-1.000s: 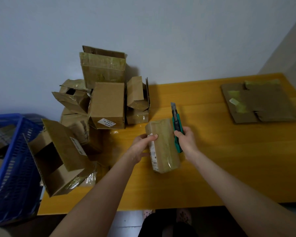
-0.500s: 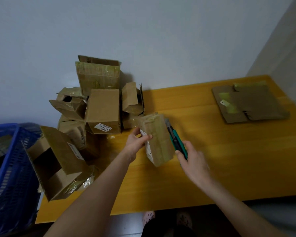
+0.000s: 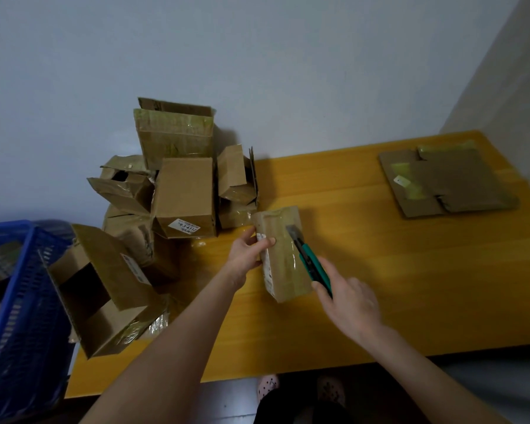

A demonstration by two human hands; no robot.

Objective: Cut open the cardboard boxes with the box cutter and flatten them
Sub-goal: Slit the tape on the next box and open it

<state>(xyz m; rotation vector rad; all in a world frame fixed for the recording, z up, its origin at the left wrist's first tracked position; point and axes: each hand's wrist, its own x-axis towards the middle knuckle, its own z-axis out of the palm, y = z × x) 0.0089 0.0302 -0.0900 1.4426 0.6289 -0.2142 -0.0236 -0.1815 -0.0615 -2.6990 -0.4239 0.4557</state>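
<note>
A small taped cardboard box [image 3: 283, 258] stands on end near the middle of the yellow table [image 3: 380, 270]. My left hand [image 3: 247, 250] grips its upper left edge, thumb on the front face. My right hand [image 3: 348, 296] holds a green box cutter [image 3: 308, 261] by its handle. The cutter's blade tip lies against the box's upper right face, over the clear tape.
A pile of several opened cardboard boxes [image 3: 181, 191] fills the table's left end against the wall. A larger open box [image 3: 104, 289] lies at the front left. A blue plastic crate [image 3: 16, 301] stands left of the table. Flattened cardboard [image 3: 447, 182] lies at the back right.
My right hand dropped lower and tilted the cutter, so the blade moved from beside the box onto its upper right face. My left hand kept its grip on the box.
</note>
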